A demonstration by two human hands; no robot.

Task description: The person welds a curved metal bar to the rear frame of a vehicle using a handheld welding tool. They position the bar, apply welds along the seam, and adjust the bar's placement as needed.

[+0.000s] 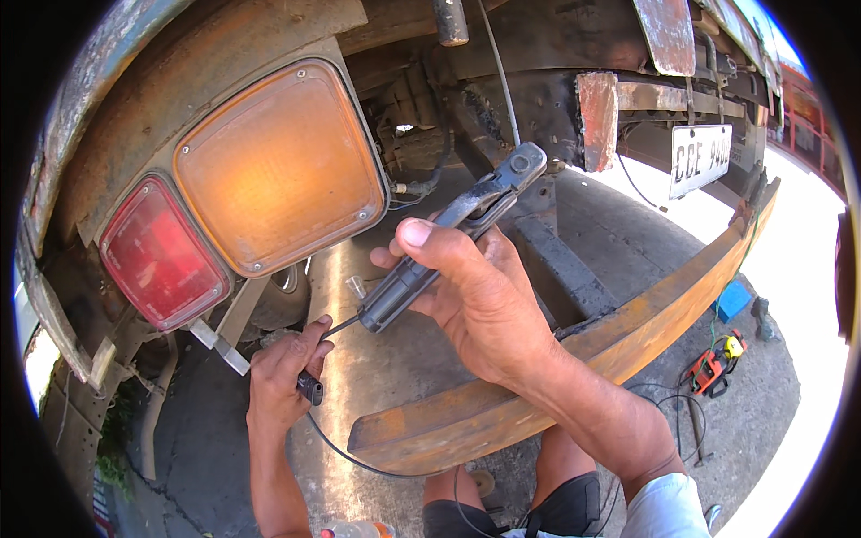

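Note:
My right hand [484, 300] is closed round the black handle of a welding electrode holder [408, 285], its thumb lying along the top. Gripped in the holder's jaws, a thin grey welding rod [504, 76] points up toward the vehicle's underside. A black cable [341, 327] runs from the handle's rear end to my left hand [285, 372], whose fingers pinch it. A short black tube-like piece [310, 389] sticks out below those fingers; whether it is part of the holder I cannot tell.
Close at left are an orange lamp [282, 166] and a red lamp [166, 253]. A rusty curved bumper [574, 368] crosses in front of my legs. A licence plate [700, 160] hangs at right. On the ground lie a blue block [733, 300], an orange tool [707, 372] and loose cables.

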